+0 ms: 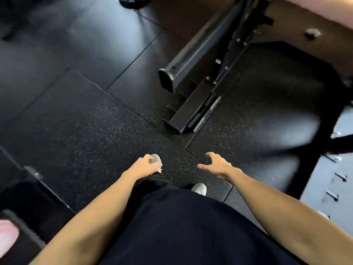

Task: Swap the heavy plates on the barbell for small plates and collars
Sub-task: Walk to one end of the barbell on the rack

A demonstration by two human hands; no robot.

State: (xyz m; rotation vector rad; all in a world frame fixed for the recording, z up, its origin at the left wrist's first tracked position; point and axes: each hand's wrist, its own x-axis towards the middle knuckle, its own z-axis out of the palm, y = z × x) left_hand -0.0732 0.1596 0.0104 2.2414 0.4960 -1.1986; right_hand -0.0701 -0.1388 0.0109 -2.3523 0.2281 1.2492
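Note:
I am looking down at the black rubber floor, and no barbell or small plate shows plainly. My left hand (145, 166) hangs in front of my body with its fingers loosely curled and holds nothing; a grey shoe toe (157, 159) shows just past it. My right hand (216, 165) is stretched forward, its fingers spread and bent, and is empty too. A dark round edge, perhaps a plate (131, 1), lies at the top of the view, cut off by the frame.
A black steel rack base (193, 104) with a grey beam (183, 64) stands ahead to the right, a short silver bar (208, 113) lying along it. A grey panel with pegs (332, 188) is at the right edge. A pink thing (7, 238) sits at the lower left.

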